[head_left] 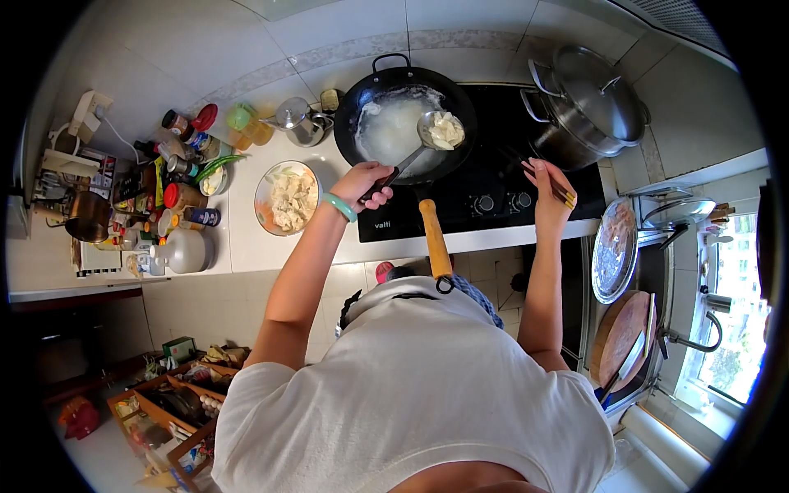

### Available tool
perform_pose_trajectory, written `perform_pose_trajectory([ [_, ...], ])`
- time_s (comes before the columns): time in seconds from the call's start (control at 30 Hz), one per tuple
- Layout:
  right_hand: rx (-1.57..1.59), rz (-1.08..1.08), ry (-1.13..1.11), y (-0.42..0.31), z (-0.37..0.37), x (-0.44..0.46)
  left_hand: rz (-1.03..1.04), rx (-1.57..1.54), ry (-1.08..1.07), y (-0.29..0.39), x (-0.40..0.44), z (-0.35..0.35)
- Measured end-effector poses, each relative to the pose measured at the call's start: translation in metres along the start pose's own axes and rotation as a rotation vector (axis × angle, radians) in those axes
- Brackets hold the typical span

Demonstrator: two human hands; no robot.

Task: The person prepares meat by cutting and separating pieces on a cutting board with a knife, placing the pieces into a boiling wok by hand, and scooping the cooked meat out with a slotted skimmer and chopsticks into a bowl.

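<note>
My left hand (366,187) is closed around the dark handle of a ladle (426,125). Pale, whitish pieces of food (446,131) fill the ladle's bowl, which is held over the right side of a black wok (349,123). Cloudy white liquid (393,123) with some froth lies in the wok. My right hand (551,189) grips dark chopsticks (564,195) with gold-coloured ends, out to the right of the wok above the hob. Left of the wok, a bowl (261,205) holds more pale, lumpy pieces.
The wok's wooden handle (436,238) points towards my body over the counter edge. A large lidded steel pot (575,115) stands at the hob's right rear. Jars and bottles (185,197) crowd the left counter, near a metal kettle (301,123). A round chopping board (618,337) is at the right.
</note>
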State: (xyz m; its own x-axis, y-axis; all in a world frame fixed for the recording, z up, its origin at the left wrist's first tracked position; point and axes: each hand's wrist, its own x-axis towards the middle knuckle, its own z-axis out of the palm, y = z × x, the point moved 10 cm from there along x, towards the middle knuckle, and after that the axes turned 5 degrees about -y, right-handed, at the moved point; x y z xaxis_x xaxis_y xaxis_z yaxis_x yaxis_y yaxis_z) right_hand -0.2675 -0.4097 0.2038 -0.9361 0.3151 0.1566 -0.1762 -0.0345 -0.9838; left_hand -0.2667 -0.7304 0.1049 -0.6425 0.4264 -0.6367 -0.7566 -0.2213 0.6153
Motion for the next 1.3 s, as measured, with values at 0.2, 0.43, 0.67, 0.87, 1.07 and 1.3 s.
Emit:
perform_pose_trajectory([
  [0.2,0.002,-0.017,-0.144,-0.006,0.037,-0.004,0.117,0.023,0.037,-0.005,-0.042,0.006],
  [0.43,0.052,-0.011,-0.305,-0.004,0.097,-0.003,0.252,0.048,0.119,-0.01,-0.074,0.009],
  [0.67,-0.035,0.022,-0.343,-0.006,0.118,0.0,0.344,0.021,0.201,-0.014,-0.082,-0.01],
  [0.87,0.007,0.016,-0.314,-0.006,0.115,0.005,0.357,-0.025,0.261,-0.015,-0.085,-0.026],
  [1.07,-0.083,-0.181,-0.315,-0.028,0.125,0.024,0.276,-0.012,0.204,-0.018,-0.106,-0.027],
  [1.3,-0.153,-0.119,-0.364,-0.01,0.129,0.032,0.193,-0.003,0.151,-0.028,-0.119,-0.025],
])
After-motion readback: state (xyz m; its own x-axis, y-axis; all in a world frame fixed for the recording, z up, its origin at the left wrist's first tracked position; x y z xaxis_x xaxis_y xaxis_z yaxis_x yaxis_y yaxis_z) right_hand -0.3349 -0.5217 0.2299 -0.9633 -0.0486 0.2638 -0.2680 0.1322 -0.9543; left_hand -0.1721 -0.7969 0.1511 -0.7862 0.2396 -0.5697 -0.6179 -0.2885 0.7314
